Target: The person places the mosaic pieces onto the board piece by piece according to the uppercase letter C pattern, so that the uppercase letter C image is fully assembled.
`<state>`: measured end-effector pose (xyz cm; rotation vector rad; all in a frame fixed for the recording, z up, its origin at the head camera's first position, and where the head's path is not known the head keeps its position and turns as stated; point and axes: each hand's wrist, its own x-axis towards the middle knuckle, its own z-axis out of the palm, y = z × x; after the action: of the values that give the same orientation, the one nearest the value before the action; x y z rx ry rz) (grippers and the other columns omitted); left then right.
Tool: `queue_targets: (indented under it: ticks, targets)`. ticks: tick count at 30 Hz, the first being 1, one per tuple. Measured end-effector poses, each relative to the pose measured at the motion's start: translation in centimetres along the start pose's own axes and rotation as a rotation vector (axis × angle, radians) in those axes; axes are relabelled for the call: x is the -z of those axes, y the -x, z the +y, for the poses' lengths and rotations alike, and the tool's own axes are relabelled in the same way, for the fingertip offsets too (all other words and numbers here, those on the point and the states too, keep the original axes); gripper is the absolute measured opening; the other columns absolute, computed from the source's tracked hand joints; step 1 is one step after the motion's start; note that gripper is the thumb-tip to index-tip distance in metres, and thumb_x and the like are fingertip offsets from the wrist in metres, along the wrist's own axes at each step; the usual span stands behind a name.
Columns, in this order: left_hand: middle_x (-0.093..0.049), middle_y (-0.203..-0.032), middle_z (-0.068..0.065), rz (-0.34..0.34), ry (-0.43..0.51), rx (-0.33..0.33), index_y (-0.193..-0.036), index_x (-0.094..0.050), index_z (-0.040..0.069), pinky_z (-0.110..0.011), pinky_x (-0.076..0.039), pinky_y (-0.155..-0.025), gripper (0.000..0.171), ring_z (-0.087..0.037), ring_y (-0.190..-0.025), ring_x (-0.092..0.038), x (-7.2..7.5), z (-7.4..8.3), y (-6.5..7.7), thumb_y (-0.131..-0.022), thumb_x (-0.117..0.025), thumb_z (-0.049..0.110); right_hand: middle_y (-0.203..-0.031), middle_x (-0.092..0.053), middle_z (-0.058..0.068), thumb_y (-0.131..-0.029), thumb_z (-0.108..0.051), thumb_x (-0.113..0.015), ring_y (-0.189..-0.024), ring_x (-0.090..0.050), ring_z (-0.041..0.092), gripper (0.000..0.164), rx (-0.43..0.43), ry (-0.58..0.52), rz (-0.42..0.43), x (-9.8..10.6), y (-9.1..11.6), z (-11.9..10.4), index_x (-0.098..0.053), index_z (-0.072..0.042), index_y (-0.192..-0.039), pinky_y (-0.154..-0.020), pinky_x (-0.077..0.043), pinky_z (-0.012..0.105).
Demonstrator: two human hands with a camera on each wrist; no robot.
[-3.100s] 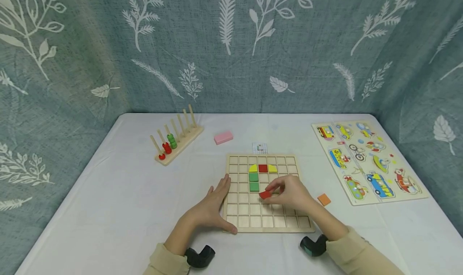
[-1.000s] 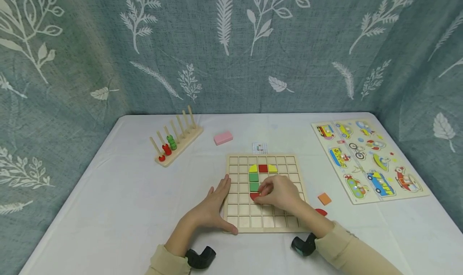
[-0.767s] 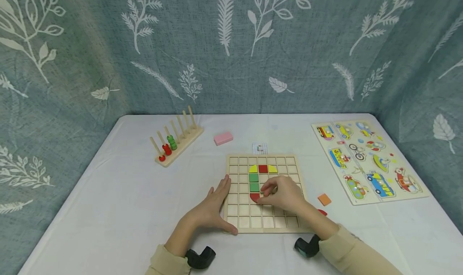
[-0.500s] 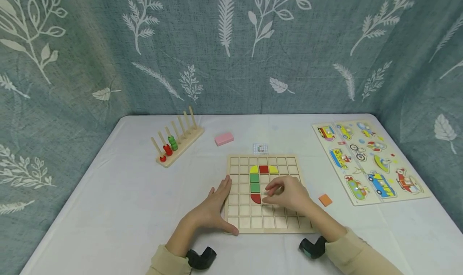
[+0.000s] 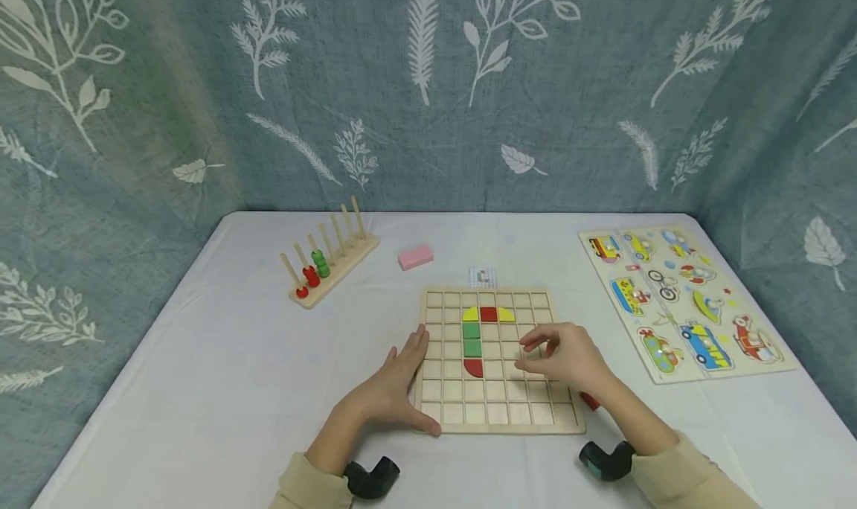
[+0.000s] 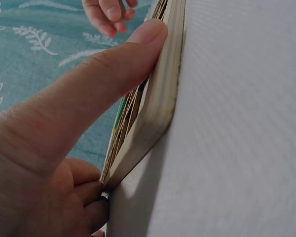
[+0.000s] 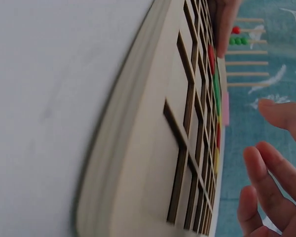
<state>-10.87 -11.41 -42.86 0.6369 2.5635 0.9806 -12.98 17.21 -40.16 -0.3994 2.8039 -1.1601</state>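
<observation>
A wooden grid board (image 5: 498, 428) lies on the white table. My left hand (image 5: 388, 382) rests against its left side, fingers stretched along the edge and thumb (image 6: 148, 32) on the near rim. My right hand (image 5: 565, 356) hovers over the right part of the board, thumb and fingertips parted with nothing between them. Set in the cells are a red rounded piece (image 5: 473, 367), two green squares (image 5: 472, 338), a red square (image 5: 488, 314) and yellow rounded pieces (image 5: 506, 315). Another red piece (image 5: 590, 401) shows on the table, partly hidden by my right forearm.
Behind the board lie a small printed pattern card (image 5: 482, 277) and a pink block (image 5: 416, 257). A peg rack (image 5: 341, 267) with red and green beads stands back left. A vehicle picture puzzle (image 5: 659, 379) lies on the right.
My right hand has set the red rounded piece into the cell below the green squares, let go, and drawn back rightward. Its arm now covers the orange square. My left hand has stayed put.
</observation>
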Motion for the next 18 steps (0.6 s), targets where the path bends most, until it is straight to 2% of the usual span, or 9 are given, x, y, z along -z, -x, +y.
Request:
queue_targets:
  ticks: [6, 11, 18]
  targets:
    - [0.001, -0.152, -0.014, 0.002, -0.004, 0.009, -0.145, -0.005, -0.002, -0.048, -0.004, -0.11, 0.134, -0.024, -0.139, 0.001, 0.0, 0.0, 0.1, -0.05, -0.087, 0.044, -0.078, -0.065, -0.004, -0.068, -0.025, -0.08, -0.068, -0.049, 0.015, 0.028, -0.049, 0.007, 0.018, 1.2, 0.7, 0.8, -0.07, -0.01, -0.089, -0.055, -0.041, 0.026]
    - [0.001, -0.152, -0.013, -0.003, -0.004, 0.009, -0.145, -0.005, -0.002, -0.047, -0.004, -0.11, 0.134, -0.024, -0.139, 0.001, 0.0, 0.0, 0.1, -0.05, -0.087, 0.043, -0.081, -0.066, -0.002, -0.068, -0.027, -0.08, -0.071, -0.05, 0.015, 0.03, -0.05, 0.034, 0.035, 2.0, 1.4, 1.5, -0.07, -0.009, -0.09, -0.059, -0.041, 0.028]
    - [0.003, -0.152, -0.011, -0.005, -0.002, 0.015, -0.145, -0.004, 0.0, -0.046, -0.003, -0.111, 0.133, -0.023, -0.139, 0.0, 0.1, 0.2, 0.1, -0.051, -0.088, 0.042, -0.083, -0.066, -0.002, -0.069, -0.024, -0.079, -0.072, -0.049, 0.015, 0.029, -0.076, 0.092, 0.069, 3.0, 2.3, 2.3, -0.07, -0.01, -0.092, -0.058, -0.039, 0.028]
